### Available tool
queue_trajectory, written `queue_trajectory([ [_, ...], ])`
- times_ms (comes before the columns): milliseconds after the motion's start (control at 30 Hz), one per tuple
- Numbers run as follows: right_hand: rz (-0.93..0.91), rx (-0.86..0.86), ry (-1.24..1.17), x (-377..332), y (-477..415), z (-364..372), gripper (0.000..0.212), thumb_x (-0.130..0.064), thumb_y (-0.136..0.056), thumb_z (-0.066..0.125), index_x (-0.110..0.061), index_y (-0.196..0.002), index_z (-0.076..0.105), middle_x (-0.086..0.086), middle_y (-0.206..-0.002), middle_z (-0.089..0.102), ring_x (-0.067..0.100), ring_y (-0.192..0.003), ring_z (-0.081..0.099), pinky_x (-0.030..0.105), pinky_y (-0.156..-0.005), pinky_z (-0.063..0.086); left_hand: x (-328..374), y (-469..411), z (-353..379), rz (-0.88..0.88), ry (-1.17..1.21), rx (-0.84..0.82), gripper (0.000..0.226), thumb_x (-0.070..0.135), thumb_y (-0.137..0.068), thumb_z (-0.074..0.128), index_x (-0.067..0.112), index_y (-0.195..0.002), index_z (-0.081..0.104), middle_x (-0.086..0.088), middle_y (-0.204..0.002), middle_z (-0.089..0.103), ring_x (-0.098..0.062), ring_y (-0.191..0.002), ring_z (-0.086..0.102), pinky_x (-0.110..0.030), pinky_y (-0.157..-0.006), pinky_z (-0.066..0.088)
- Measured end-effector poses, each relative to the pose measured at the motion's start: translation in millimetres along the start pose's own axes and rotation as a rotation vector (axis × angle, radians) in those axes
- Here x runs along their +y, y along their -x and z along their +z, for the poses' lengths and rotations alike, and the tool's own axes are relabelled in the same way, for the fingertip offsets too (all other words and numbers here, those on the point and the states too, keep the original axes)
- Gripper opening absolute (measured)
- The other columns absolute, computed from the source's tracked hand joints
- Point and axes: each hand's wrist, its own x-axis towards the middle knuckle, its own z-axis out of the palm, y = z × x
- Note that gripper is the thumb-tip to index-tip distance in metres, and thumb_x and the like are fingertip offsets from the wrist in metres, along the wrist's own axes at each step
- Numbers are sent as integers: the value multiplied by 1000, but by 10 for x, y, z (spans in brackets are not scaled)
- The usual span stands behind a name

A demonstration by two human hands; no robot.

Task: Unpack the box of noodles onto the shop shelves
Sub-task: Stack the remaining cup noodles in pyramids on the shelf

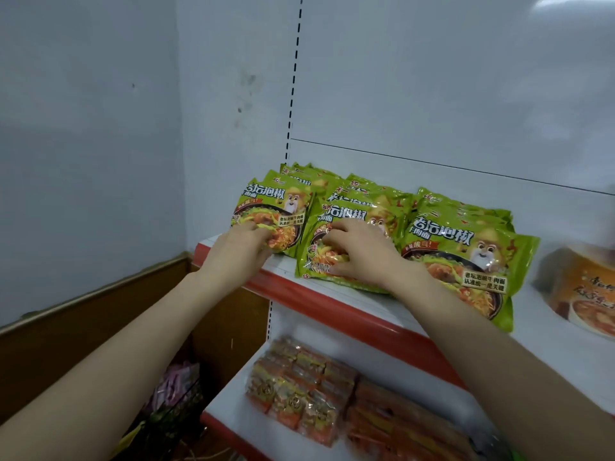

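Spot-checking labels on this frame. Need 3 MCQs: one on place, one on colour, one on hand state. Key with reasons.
1. Where do the green noodle packs lie?
A. on the lower shelf
B. on the upper shelf
C. on the floor

2. What colour is the edge strip of the upper shelf?
A. red
B. blue
C. yellow

3. What is the right hand doing?
A. hanging clear of the shelf
B. holding an orange pack
C. resting on the middle green pack

Key:
1 B: the packs sit in rows above the strip; orange packs fill the lower shelf.
2 A: the front strip is plainly red.
3 C: its fingers spread on the middle pack, while the left hand has its grip on the leftmost pack.
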Motion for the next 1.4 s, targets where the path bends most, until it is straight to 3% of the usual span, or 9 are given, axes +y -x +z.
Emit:
queue_trajectory([
  [267,153,76,48,-97,-61,191,53,-27,-81,68,-15,-129,50,7,-145,35,26,-135,29,44,-106,31,-483,-584,365,35,24,-40,60,34,-77,70,19,-132,49,-27,-140,32,-44,-128,31,-55,-101,35],
  [500,243,129,126,-230,-139,299,48,-12,-66,78,-3,-110,62,22,-129,51,40,-125,44,53,-100,40,-680,-766,490,165,217,-96,67,29,-79,70,19,-139,41,-26,-151,15,-41,-141,10,-48,-115,16],
  [633,220,114,114,-306,-199,224,42,-21,-83,62,-6,-122,55,14,-143,35,29,-135,28,38,-107,29,-707,-810,505,178,241,-88,68,31,-77,72,21,-137,44,-24,-151,18,-40,-140,14,-47,-114,18],
  [767,127,147,85,-434,-383,235,48,-22,-81,66,-7,-125,55,19,-142,40,35,-133,35,48,-103,37,-695,-840,489,181,256,-72,67,35,-76,72,22,-136,45,-20,-150,21,-38,-137,18,-45,-113,19],
  [867,76,28,175,-470,-528,332,58,-28,-82,66,-15,-135,47,16,-149,31,31,-140,26,51,-111,23,-744,-820,465,179,307,-36,64,35,-76,72,21,-134,48,-16,-148,27,-36,-135,23,-42,-110,22],
  [967,66,31,259,-483,-549,419,59,-33,-67,80,-19,-120,61,16,-135,51,32,-128,46,53,-100,38,-856,-888,457,84,415,11,76,36,-74,75,14,-138,41,-17,-144,32,-33,-133,27,-41,-110,25],
  [1167,64,175,351,-453,-575,518,64,-48,-37,89,-28,-95,73,6,-109,70,23,-105,65,48,-82,52,-1035,-1116,422,-110,1156,-515,107,43,-43,89,18,-131,32,-3,-116,59,-10,-92,65,-26,-73,57],
  [1233,61,197,370,-442,-582,519,62,-50,-35,88,-29,-92,73,6,-108,70,23,-106,65,50,-83,51,-1068,-1206,480,-70,1212,-552,123,54,-28,88,23,-133,32,-1,-117,60,-12,-95,66,-22,-69,56],
  [1400,71,217,379,-354,-627,545,60,-50,-38,88,-28,-91,72,9,-116,66,26,-110,62,51,-84,49,-1043,-1327,555,33,1221,-538,102,57,-28,87,23,-117,50,2,-105,69,-11,-90,69,-20,-68,55],
])
